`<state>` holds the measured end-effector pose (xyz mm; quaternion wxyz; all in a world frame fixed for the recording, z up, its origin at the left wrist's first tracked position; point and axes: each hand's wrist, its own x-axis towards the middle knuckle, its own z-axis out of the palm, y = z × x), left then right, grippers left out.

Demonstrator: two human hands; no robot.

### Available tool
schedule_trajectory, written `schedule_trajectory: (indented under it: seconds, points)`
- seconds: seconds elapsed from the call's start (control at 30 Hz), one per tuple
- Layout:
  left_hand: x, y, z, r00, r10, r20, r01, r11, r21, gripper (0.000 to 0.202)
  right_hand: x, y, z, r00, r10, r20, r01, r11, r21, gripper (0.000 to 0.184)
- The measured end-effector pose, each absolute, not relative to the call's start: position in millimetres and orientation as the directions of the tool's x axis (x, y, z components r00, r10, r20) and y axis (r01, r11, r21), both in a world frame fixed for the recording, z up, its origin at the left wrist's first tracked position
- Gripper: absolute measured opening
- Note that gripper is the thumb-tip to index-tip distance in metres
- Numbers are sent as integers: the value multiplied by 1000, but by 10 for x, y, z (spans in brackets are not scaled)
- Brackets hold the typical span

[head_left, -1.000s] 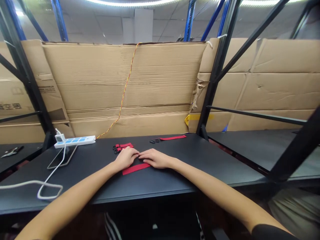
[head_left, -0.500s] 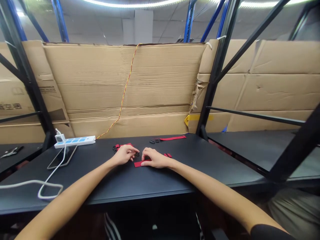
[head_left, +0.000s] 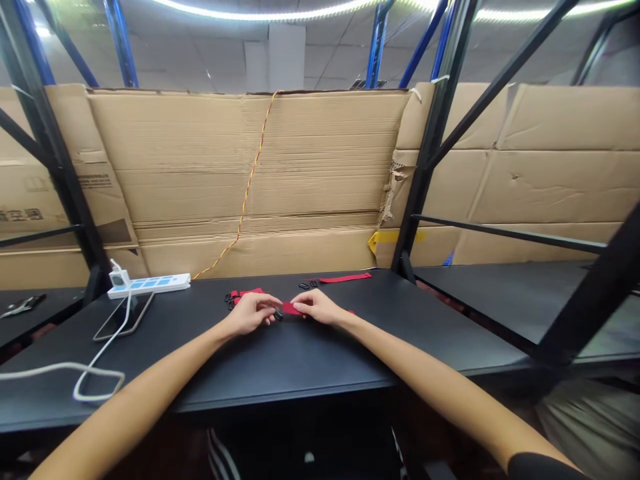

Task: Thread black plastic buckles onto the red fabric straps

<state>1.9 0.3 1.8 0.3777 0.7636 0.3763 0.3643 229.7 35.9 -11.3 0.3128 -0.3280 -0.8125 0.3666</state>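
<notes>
Two-handed pinch on red webbing strap (head_left: 293,308)

Right hand (head_left: 317,307) nearly closed, fingertips pinching the strap; half-curled left hand (head_left: 247,315) at a black buckle (head_left: 278,315) on its left end, grip unclear. Second red strap (head_left: 245,292) lay left of it, third red strap (head_left: 345,277) beyond.

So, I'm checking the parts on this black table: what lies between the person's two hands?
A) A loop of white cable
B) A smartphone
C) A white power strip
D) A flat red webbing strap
D: the flat red webbing strap spans the gap between the left hand and the right hand, with a small black plastic buckle by the left fingertips.
</notes>
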Motion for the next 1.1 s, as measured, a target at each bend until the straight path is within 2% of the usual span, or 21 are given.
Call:
schedule_trajectory:
  seconds: [0.17, 0.4, 0.53, 0.6, 0.73, 0.8, 0.93, 1.0, 1.1]
  points:
    - [64, -30, -33, 497, 822, 278, 232, -435, 870, 31, 2294, 245, -29, -709, 673, 211, 304, 562, -769, 31]
    - [151, -151, -6, 520, 825, 221, 254, -396, 882, 27, 2312, 215, -12, -771, 603, 204, 278, 607, -744, 32]
    - [196, -178, 28, 381, 897, 225, 311, -354, 882, 36, 2280, 243, -73, -720, 651, 239, 176, 505, -845, 34]
    - [188, -159, 39, 346, 920, 182, 302, -293, 907, 43, 2259, 273, -106, -675, 693, 252, 153, 466, -872, 38]
    - [103, -103, 63, 404, 913, 66, 342, -218, 914, 47, 2265, 339, -121, -627, 721, 295, 212, 522, -826, 40]
    - [67, -105, 84, 400, 914, 66, 439, -255, 861, 39, 2299, 360, -93, -611, 725, 318, 275, 571, -774, 36]
    - [100, -214, 133, 474, 831, 290, 601, -546, 583, 25, 2403, 361, -1, -662, 693, 286, 330, 612, -719, 35]
    - [159, -312, 151, 571, 740, 355, 585, -671, 456, 26, 2451, 346, 46, -705, 657, 266, 324, 633, -703, 35]
    - [258, -459, 151, 708, 608, 358, 510, -792, 335, 29, 2488, 328, 85, -740, 628, 242, 331, 653, -682, 36]
